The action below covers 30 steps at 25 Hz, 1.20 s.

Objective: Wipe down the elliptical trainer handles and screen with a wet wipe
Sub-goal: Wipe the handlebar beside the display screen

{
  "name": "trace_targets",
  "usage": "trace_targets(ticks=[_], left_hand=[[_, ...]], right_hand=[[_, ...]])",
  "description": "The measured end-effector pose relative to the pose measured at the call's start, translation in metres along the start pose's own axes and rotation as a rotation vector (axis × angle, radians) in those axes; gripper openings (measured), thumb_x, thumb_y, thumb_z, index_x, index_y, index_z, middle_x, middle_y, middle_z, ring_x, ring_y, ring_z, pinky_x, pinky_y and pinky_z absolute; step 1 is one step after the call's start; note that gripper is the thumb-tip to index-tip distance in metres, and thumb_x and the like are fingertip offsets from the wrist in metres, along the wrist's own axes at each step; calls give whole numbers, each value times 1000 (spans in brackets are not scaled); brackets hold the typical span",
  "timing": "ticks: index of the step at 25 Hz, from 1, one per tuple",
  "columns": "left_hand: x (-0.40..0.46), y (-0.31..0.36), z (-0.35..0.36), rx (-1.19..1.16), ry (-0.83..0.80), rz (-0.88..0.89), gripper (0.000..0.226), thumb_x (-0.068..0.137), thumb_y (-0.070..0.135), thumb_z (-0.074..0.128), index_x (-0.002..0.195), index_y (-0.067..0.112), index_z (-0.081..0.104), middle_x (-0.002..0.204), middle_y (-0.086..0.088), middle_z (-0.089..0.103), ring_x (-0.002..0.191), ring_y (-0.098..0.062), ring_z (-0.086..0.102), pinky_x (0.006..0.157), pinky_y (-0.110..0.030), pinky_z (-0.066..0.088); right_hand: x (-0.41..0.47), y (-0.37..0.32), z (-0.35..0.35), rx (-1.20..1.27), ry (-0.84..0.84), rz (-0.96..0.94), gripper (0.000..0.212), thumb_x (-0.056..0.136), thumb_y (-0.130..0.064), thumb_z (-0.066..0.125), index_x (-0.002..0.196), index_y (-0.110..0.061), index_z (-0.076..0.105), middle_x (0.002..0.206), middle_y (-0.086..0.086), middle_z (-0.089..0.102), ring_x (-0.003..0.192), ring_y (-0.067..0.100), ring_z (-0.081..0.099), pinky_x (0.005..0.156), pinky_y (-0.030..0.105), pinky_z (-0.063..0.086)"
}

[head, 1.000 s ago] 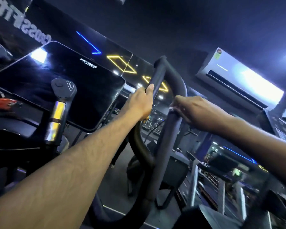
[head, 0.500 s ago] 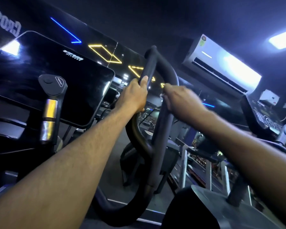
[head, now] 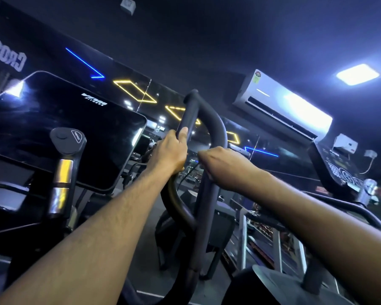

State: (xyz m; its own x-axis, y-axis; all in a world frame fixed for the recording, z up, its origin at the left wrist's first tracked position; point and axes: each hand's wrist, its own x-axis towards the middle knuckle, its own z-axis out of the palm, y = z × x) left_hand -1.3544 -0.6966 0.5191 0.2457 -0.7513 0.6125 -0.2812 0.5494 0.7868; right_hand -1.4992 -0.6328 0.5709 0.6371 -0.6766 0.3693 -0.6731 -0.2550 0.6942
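Black, matte tubing forms the looped handle [head: 216, 128], which is gripped by both hands. The left branch is clasped by the left hand [head: 171, 154], thumb laid up along it. The right upright is enclosed by the curled fingers of the right hand [head: 221, 165]; whether a wipe is held cannot be told. Farther left, the dark screen [head: 75, 130] is seen behind a chrome-banded grip [head: 63, 172]. An air conditioner [head: 284, 104] is mounted beyond.
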Motion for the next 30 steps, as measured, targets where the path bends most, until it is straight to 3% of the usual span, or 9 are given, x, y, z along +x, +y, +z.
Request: trace_targets(ticks=[4,7,10,15,19,22,24,27,30], left_hand=[[2,-2,1,-38,-22,-7,57,106,64,24,119,18,55,93,-10,72,76,-31,74,74,-54,64],[2,-2,2,-17,-20,-1,53,107,63,24,117,20,54,89,-10,71,72,-29,74,71,-53,65],[1,-3,1,-18,-14,7,53,107,64,24,117,21,54,89,-9,72,71,-28,74,72,-53,65],[2,-2,0,-2,-16,8,54,108,61,24,119,18,55,90,-10,72,72,-27,73,71,-48,64],[-1,-2,1,5,-10,11,54,109,61,23,118,18,55,87,-10,71,71,-28,73,69,-46,64],[-2,1,-1,26,-5,-3,56,109,60,23,121,17,56,88,-9,71,67,-24,70,61,-39,58],[-2,1,-1,19,-9,-2,55,109,60,23,121,17,55,88,-10,71,65,-22,68,60,-38,58],[-3,0,0,19,-5,5,55,109,59,23,120,16,55,88,-11,71,62,-22,66,56,-36,56],[-1,1,-1,2,-6,7,56,109,59,24,122,15,55,88,-11,70,63,-22,67,59,-39,59]], right_hand=[[-11,17,-6,137,128,97,12,104,-28,50,103,-17,55,94,3,66,89,29,64,68,39,49],[-13,-6,9,110,92,103,6,103,-20,51,104,-14,50,94,5,61,84,32,63,64,35,40],[-19,2,3,100,26,48,12,103,-26,47,108,-17,53,98,7,65,86,33,65,67,39,49],[-7,0,4,87,123,49,6,100,-19,52,101,-15,54,93,5,65,83,30,66,68,43,56],[-36,14,13,243,117,23,19,104,-38,44,108,-23,55,96,-2,68,86,26,65,71,44,55],[-24,8,17,304,286,186,14,103,-30,49,105,-19,57,95,1,69,87,30,66,73,45,55],[-19,-10,21,200,224,149,6,102,-21,48,100,-16,50,93,3,66,84,33,65,71,46,56],[-33,1,17,218,93,-9,7,104,-26,48,103,-21,54,96,-1,68,86,25,66,73,42,55],[-29,22,22,439,252,84,13,102,-34,56,105,-28,68,90,-9,73,80,10,65,76,35,53]])
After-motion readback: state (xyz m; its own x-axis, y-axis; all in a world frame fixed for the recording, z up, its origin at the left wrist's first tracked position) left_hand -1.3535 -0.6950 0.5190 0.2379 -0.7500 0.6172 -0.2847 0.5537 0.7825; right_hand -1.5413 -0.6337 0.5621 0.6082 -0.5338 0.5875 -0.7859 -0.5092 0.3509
